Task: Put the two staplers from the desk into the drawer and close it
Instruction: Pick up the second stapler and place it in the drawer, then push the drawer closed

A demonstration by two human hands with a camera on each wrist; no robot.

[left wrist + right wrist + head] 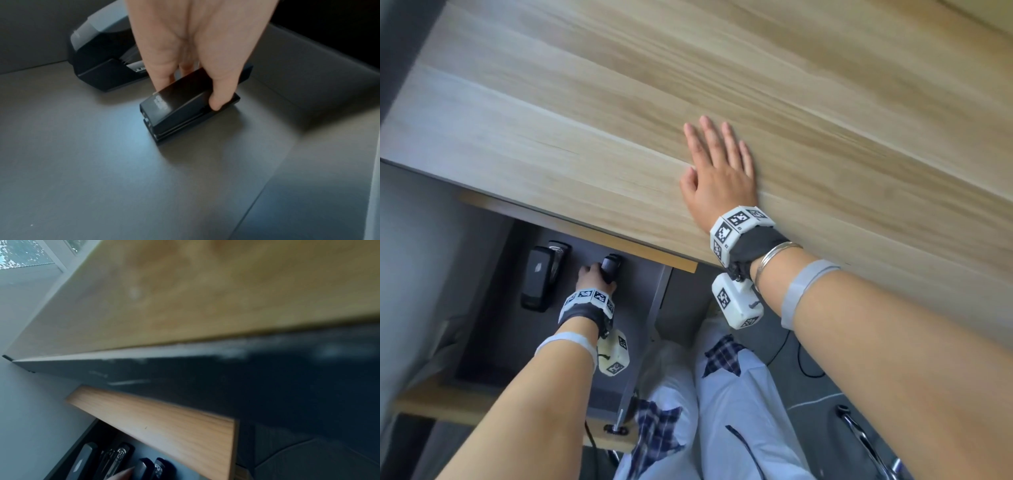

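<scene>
Left hand [197,53] pinches small stapler [189,104] across its width on drawer [102,178] floor; long axis front-to-back. Right hand [717,171] flat, fingers straight, on desk [585,102].

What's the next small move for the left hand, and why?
Probably let go of the small stapler and pull the left hand out. It already seems to rest on the drawer floor beside the large stapler, so only closing remains.
</scene>
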